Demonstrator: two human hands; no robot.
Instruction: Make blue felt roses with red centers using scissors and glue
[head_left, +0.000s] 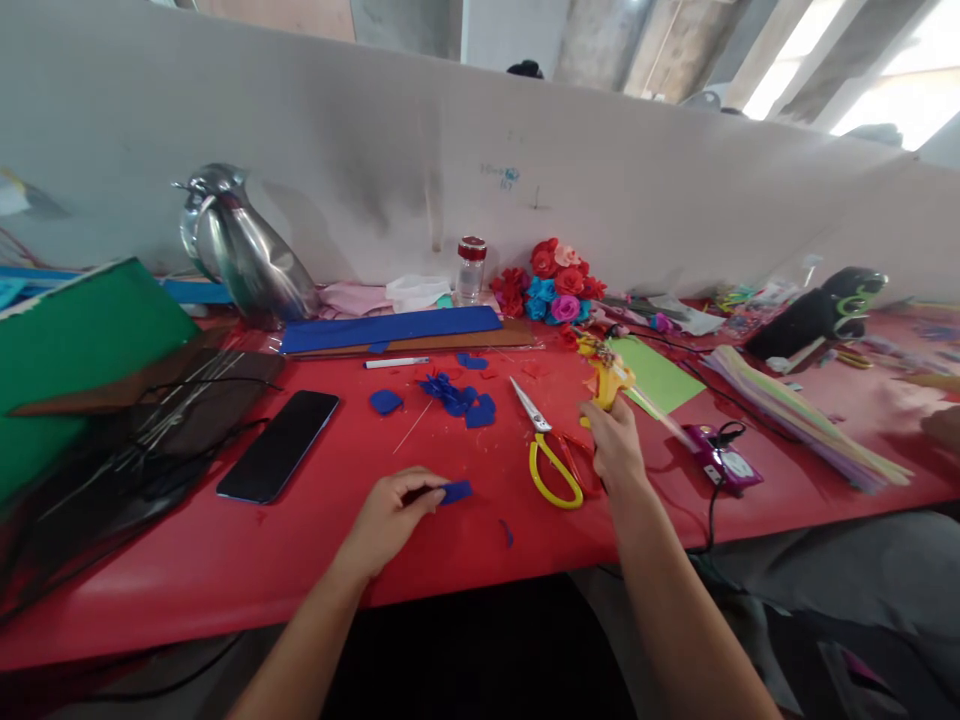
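Low on the red table, my left hand [397, 512] pinches a small blue strip [456, 491] that sticks out to the right of its fingertips. My right hand [616, 440] is wrapped round a yellow glue gun [609, 382] farther back on the right. Scissors [555, 470] with one yellow and one red handle lie between my hands, blades pointing away. Several cut blue petals [452, 396] are in a loose pile beyond my left hand, and a single blue petal [386, 401] lies left of them. A small blue scrap [507, 533] is near the front edge.
A black phone [279, 446] lies left, near a steel jug [251, 250]. Long blue sheets [394, 329], a marker [396, 362], a jar [471, 272] and paper roses [561, 282] stand behind. Green paper [656, 378], a purple device [721, 462] with cables and pastel strips [806, 415] are right.
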